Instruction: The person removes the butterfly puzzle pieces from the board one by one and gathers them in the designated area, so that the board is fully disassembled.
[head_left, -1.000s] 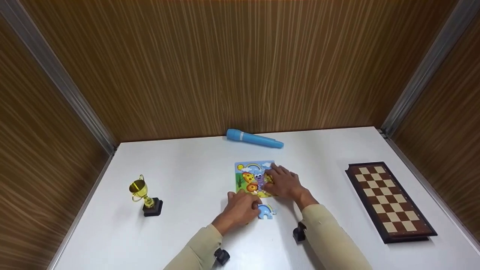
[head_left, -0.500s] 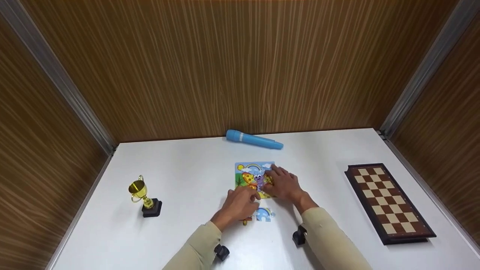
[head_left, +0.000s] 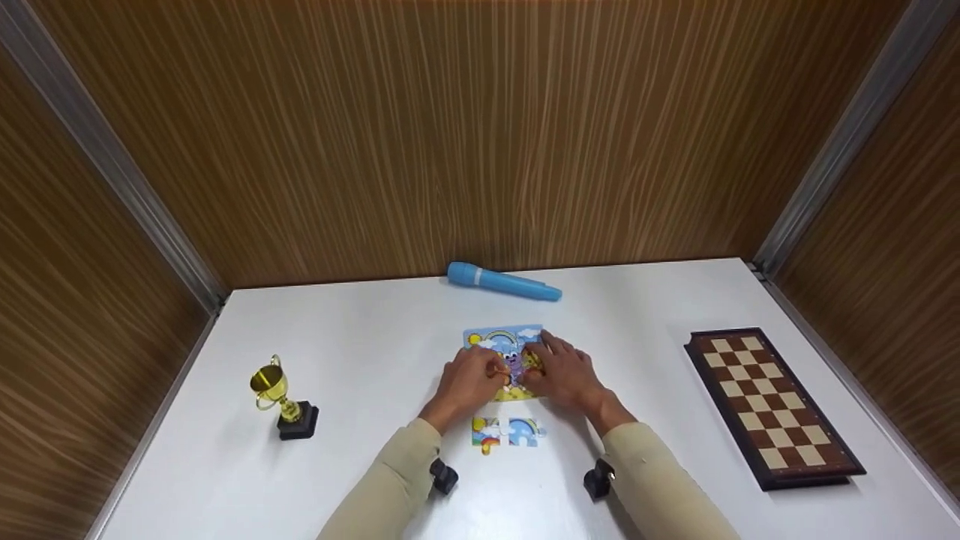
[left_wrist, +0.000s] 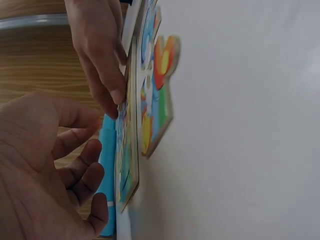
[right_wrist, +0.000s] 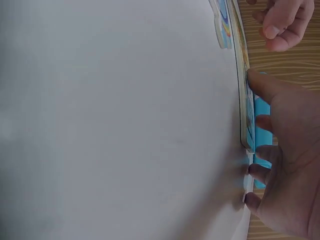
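A colourful picture puzzle (head_left: 504, 334) with a purple butterfly lies flat mid-table. My left hand (head_left: 463, 384) hovers over its left half, fingers loosely bent. In the left wrist view the tips of its thumb and forefinger come close together, and no piece shows between them. My right hand (head_left: 568, 377) rests on the puzzle's right side, fingers spread, with its thumb (right_wrist: 260, 84) touching the board. Two loose jigsaw pieces lie side by side just in front: a sun piece (head_left: 485, 430) and a rainbow piece (head_left: 523, 433). The hands cover parts of the picture.
A blue toy microphone (head_left: 504, 283) lies behind the puzzle near the back wall. To the left stands a gold trophy cup (head_left: 271, 384) on a black base. A checkered board game case (head_left: 772, 405) lies at the right. Wood-patterned panels enclose the white table.
My left hand has moved away from the loose pieces, forward onto the puzzle's left half, which uncovers the sun piece. My right hand stays on the puzzle's right side.
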